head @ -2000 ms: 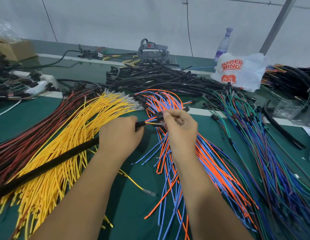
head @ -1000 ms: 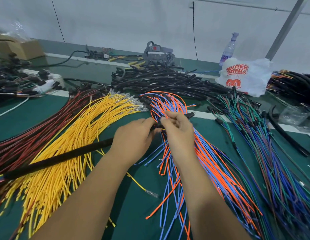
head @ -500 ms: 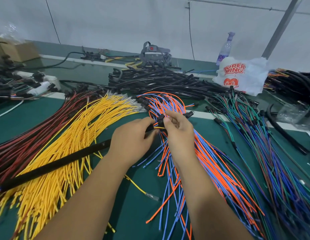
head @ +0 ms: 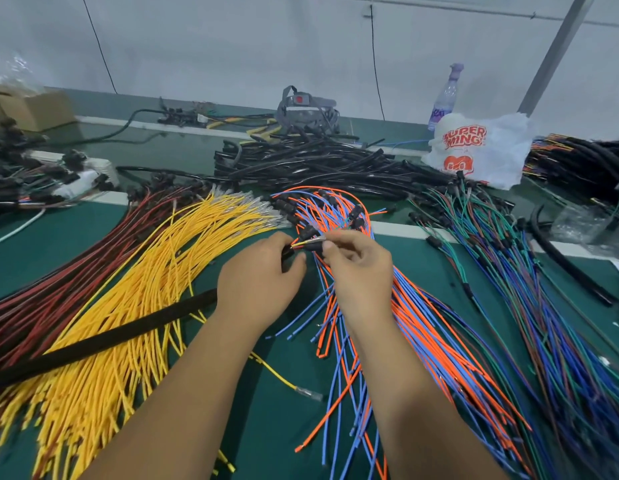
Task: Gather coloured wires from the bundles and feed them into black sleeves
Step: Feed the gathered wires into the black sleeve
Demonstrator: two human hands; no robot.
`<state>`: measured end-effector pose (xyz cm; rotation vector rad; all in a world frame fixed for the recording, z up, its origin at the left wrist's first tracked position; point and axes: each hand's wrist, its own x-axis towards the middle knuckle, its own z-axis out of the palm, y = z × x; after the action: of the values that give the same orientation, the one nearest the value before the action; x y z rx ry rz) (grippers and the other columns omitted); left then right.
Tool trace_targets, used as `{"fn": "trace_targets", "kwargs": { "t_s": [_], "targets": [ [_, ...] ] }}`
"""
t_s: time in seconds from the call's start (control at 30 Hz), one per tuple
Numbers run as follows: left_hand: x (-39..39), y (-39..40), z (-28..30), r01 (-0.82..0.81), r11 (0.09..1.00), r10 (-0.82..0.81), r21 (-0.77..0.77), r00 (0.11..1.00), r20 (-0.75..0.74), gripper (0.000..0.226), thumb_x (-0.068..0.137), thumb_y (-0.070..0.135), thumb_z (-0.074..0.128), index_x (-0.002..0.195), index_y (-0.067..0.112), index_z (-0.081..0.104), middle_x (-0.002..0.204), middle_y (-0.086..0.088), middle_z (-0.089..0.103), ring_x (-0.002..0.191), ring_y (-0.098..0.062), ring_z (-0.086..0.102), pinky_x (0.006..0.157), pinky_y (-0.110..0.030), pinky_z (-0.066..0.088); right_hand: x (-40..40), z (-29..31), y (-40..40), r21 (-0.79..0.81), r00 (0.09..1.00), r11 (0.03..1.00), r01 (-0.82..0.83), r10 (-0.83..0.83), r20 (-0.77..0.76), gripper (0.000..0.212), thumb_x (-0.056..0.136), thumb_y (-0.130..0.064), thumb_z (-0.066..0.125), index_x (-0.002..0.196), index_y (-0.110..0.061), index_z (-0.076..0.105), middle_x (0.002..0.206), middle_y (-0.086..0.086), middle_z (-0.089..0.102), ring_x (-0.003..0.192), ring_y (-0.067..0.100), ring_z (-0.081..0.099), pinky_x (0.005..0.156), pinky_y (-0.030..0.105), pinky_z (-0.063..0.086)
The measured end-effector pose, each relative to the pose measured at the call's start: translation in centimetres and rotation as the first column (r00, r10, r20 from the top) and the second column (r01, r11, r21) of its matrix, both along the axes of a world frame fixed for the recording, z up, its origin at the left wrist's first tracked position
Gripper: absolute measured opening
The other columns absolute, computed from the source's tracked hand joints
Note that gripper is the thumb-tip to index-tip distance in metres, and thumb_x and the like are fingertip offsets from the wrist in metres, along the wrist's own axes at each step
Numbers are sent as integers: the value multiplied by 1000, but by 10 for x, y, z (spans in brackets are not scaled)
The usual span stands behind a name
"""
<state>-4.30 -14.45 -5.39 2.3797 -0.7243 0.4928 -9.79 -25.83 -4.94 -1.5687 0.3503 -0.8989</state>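
A big green surface [head: 252, 441] has piles of wires on it, with yellow wires [head: 128, 306] on the left and orange and blue wires [head: 415, 341] in the middle. A long black sleeve [head: 104, 341] lies across the yellow wires. The left hand [head: 259, 282] holds the sleeve's end, and the right hand [head: 360, 268] pinches a few thin wire ends [head: 306, 242] right at its opening.

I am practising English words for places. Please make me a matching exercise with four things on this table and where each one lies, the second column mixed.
Things
1. yellow wires
2. black sleeve
3. white plastic bag
4. cardboard box

Places
A. far left corner
B. held at its end by the left hand, lying across the yellow wires
C. far right, beside a bottle
D. left of the orange and blue wires

Pairs: 1-D, 2-B, 3-C, 4-A
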Motion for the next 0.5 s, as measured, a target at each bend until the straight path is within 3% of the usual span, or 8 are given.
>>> {"fn": "trace_targets", "kwargs": {
  "t_s": [0.17,0.37,0.43,0.5],
  "targets": [
    [-1,0,2,-4,1000,5,29,1000,-26,16,88,33,52,99,24,58,83,5,61,76,-21,57,58,-33,45,2,1,3,13,998,1000,-6,6,-66,27,83,-3,63,70,-25,68,68,-10,68,70,11,65,76,32,56],
    [-3,0,3,61,998,-61,11,998,29,14,87,28,50,96,23,59,82,5,60,74,-20,55,56,-32,41,2,-1,3,-92,998,996,-9,3,-60,23,86,-8,66,73,-27,68,87,11,70,79,19,66,81,35,54],
    [-3,1,3,78,996,-77,-31,996,36,12,89,28,50,97,24,59,85,5,61,77,-19,55,58,-32,41,1,0,4,11,1000,1000,-21,21,-8,20,89,-7,62,80,-24,67,84,7,69,75,18,67,75,33,56],
    [-4,2,3,81,994,-79,-75,996,28,9,91,30,51,96,25,57,83,8,59,78,-19,55,58,-32,37,-1,5,3,181,995,983,-35,18,96,15,92,-3,59,90,-17,61,79,3,63,62,9,64,63,23,54]
  ]
}}
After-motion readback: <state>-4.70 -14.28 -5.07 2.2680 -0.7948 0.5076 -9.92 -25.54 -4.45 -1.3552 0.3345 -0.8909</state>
